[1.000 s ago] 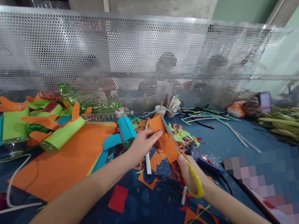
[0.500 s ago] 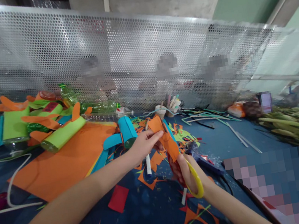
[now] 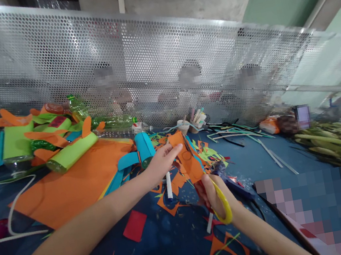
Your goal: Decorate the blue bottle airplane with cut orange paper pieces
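My left hand [image 3: 162, 161] pinches the top edge of an orange paper piece [image 3: 188, 159] held up over the blue table [image 3: 164, 243]. My right hand [image 3: 213, 192] grips yellow-handled scissors [image 3: 222, 202], whose blades reach up into the lower part of that paper. Below the paper lie orange scraps [image 3: 173, 188] and a white stick [image 3: 168, 185]. A teal paper roll [image 3: 144, 147] sits just left of my left hand.
A large orange sheet [image 3: 69, 187] and paper-wrapped bottles [image 3: 69, 154] lie at left, with a white cable [image 3: 10, 213]. A red square [image 3: 135, 226] lies near my forearm. Green stalks [image 3: 338, 142] pile up at right. A perforated metal screen [image 3: 145, 61] backs the table; people sit behind it.
The orange paper has tilted and dropped slightly, and my left fingers have shifted to its upper edge. My right hand with the scissors moved a little down and right.
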`<action>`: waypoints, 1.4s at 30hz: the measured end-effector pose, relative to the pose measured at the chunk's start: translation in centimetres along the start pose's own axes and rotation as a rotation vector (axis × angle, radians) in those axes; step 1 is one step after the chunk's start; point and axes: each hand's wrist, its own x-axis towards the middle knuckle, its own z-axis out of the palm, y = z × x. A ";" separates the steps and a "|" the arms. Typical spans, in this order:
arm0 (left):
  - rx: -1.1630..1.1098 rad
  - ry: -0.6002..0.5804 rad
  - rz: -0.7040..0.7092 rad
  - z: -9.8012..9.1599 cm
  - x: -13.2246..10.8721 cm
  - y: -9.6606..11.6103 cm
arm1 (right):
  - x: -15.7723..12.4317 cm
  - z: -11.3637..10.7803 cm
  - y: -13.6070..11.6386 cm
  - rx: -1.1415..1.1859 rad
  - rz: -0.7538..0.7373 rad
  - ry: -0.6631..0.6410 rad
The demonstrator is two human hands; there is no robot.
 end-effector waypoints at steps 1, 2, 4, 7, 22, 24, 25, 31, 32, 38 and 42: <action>-0.008 0.000 0.018 -0.1 0.0 0.1 | 0.0 0.0 0.1 -0.008 -0.003 0.003; -0.012 -0.003 0.036 -0.2 0.1 0.1 | 0.0 0.0 0.1 -0.020 -0.012 0.004; -0.003 0.003 0.073 -0.4 0.2 0.1 | 0.0 0.0 0.2 -0.051 -0.051 -0.008; 0.001 0.018 0.078 -0.6 0.4 -0.1 | 0.1 -0.2 0.3 -0.118 -0.151 -0.061; 0.053 -0.101 0.118 -0.2 0.2 -0.6 | 0.2 -0.7 -0.3 -0.274 -0.247 -0.024; 0.061 -0.112 0.126 -0.1 0.1 -0.6 | 0.3 -0.7 -0.2 -0.269 -0.248 -0.013; 0.070 -0.110 0.123 -0.1 0.1 -0.6 | 0.3 -0.7 -0.2 -0.267 -0.248 -0.010; 0.058 -0.131 0.104 -0.2 0.1 -0.7 | 0.4 -0.6 -0.2 -0.226 -0.211 -0.024; 0.052 -0.140 0.103 -0.3 0.2 -0.8 | 0.4 -0.5 -0.3 -0.209 -0.196 -0.030; 0.003 -0.161 0.083 -0.4 0.2 -1.0 | 0.1 -0.3 -0.7 -0.128 -0.113 -0.008; -0.017 -0.147 0.061 -0.3 0.2 -0.9 | 0.0 -0.2 -0.7 -0.103 -0.088 0.007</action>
